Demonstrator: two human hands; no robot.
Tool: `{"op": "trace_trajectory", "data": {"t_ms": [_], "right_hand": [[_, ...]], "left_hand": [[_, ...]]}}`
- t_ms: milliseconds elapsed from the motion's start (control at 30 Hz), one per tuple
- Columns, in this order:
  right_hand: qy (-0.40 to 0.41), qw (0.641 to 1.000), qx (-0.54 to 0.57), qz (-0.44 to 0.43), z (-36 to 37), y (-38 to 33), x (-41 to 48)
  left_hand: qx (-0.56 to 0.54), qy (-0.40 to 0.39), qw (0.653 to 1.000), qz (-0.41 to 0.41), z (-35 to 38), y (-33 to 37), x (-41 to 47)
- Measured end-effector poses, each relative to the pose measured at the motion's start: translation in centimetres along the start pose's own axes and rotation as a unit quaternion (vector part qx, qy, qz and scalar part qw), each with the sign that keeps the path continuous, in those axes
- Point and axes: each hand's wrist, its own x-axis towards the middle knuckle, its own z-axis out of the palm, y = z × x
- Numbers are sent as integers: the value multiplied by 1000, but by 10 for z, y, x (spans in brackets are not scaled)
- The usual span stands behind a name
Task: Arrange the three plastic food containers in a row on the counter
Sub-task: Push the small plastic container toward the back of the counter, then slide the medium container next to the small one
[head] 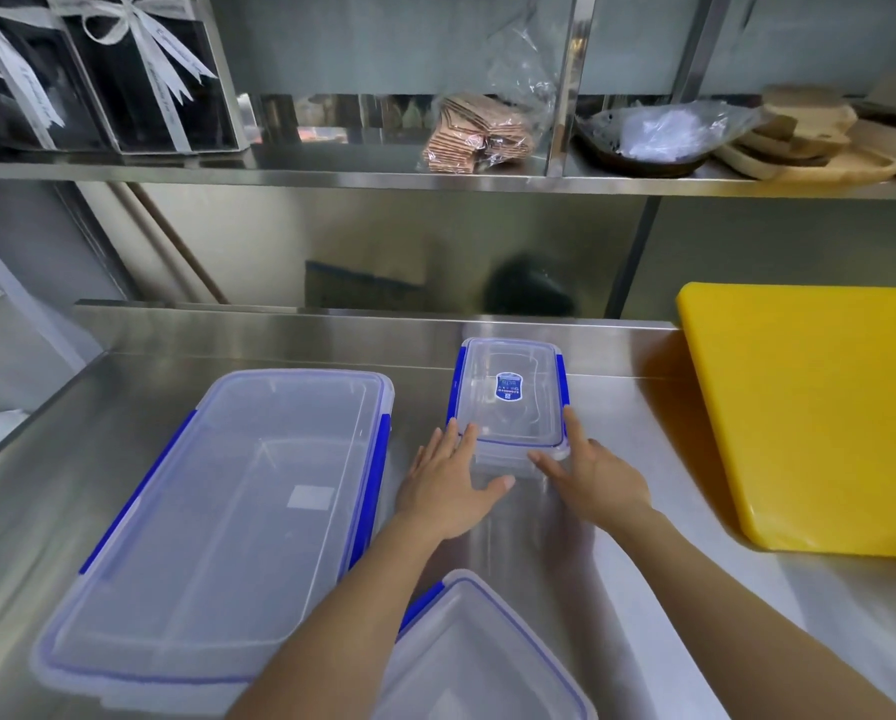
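Three clear plastic containers with blue lid clips stand on the steel counter point(643, 589). The large container point(227, 522) lies at the left. A small container point(510, 397) with a blue label sits further back, right of centre. Part of a medium container point(477, 657) shows at the bottom edge. My left hand point(451, 485) rests with spread fingers against the small container's near left corner. My right hand point(596, 475) touches its near right corner, fingers along the right clip. Neither hand is closed around it.
A thick yellow cutting board point(814, 413) lies at the right of the counter. Above, a steel shelf point(331, 171) carries ribboned dark boxes point(97, 80), a bag of brown sheets point(482, 132), a wrapped dark bowl point(653, 137) and wooden boards point(809, 142). A steel backsplash closes the back.
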Motion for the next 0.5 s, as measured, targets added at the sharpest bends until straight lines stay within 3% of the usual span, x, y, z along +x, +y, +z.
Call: {"op": "trace_trajectory", "data": {"t_ms": [167,333,500], "right_hand": [[-4,998,56,-4,-10,-9,-39],[-15,987,157,-2,-15,-15,-89],[-62,974,216,19,-7,-10,-132]], "left_hand": [[-63,3,998,-11,-16,7,-49],[-83,-54,995,-28,-27,8,-99],[-45,-88,994,-54,-19,0,-130]]}}
